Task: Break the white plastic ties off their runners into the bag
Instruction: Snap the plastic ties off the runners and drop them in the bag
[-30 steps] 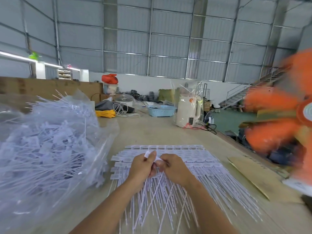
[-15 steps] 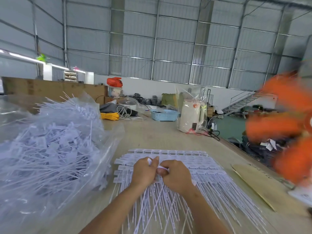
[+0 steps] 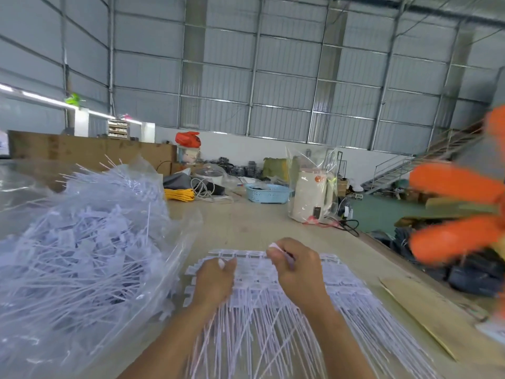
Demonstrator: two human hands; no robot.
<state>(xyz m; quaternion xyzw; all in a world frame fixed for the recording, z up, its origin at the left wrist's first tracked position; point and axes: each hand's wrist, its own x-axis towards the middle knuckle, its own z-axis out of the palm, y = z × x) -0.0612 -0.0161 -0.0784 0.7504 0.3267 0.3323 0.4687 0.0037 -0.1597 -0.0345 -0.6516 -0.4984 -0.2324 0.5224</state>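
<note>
Two hands work over a sheet of white ties (image 3: 273,310) lying on the surface. They were pressed together a moment ago; now they have pulled apart. The right hand (image 3: 296,266) pinches a tie head in closed fingers, the left hand (image 3: 216,280) grips another. A tie has likely snapped free, ready for the bag (image 3: 82,255) on the left.

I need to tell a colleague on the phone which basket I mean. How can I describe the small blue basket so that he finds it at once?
Start from the long wooden table and look to its far end. There, just left of the cream kettle wrapped in clear plastic, stands the blue basket. It is the only pale blue thing there, low and wide with small holes in its wall, unlike the yellow cable coil further left.
</note>
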